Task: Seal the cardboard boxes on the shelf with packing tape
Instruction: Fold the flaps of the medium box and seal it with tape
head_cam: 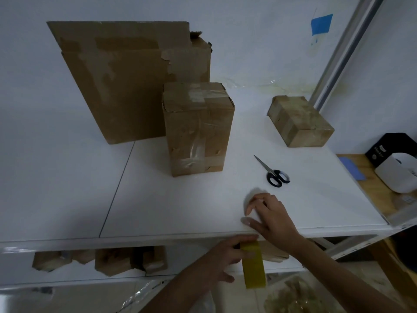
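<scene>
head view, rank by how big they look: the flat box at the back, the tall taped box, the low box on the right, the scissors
1. flat box at the back
2. tall taped box
3. low box on the right
4. scissors

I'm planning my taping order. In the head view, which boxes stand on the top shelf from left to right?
Big flat box → tall box → small box. The scissors overlap the small box's span, so they are left out.
</scene>
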